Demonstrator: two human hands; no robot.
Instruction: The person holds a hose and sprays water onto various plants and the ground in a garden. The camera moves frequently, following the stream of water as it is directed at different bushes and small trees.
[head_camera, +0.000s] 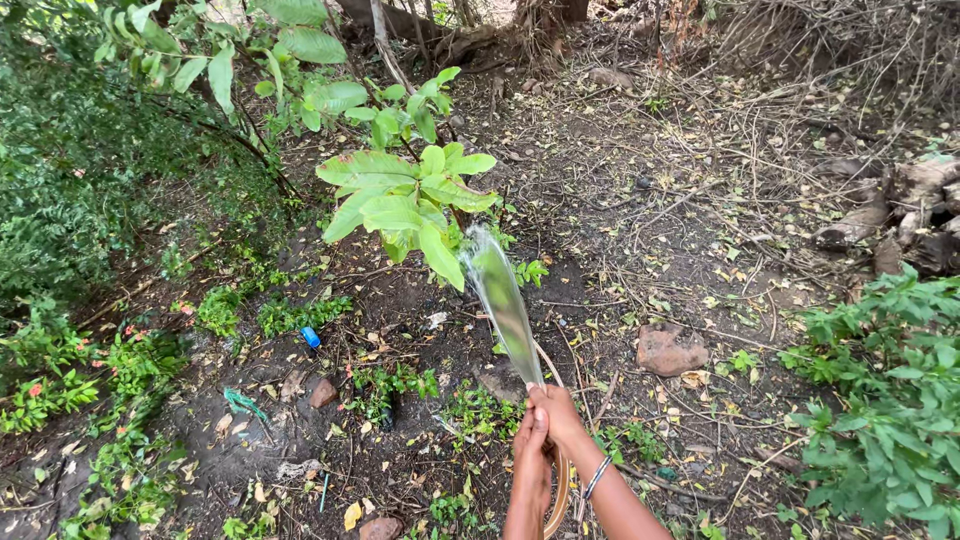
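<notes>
We're looking down at damp, leaf-strewn brown soil (620, 230), and both our hands are up front at the near edge. The right hand (560, 412), with a thin metal bangle (597, 476) on its wrist, is wrapped snugly around the end of a tan, flexible rubber hose (556, 500); the left hand (530, 445) is pressed against it just beside, fingers closed on the same hose, thumb seemingly pinching the mouth. A flat, glassy fan of water (500, 300) shoots up and away from our fists toward the young broad-leaved green sapling (410, 195) in the middle distance. The spray reaches the lower leaves. To do this well, we judge it best to keep the pinch steady so the sheet stays wide, and aim low at the stem's base rather than the foliage. A reddish flat stone (668, 350) sits to the right; a small blue plastic scrap (311, 338) lies left.
</notes>
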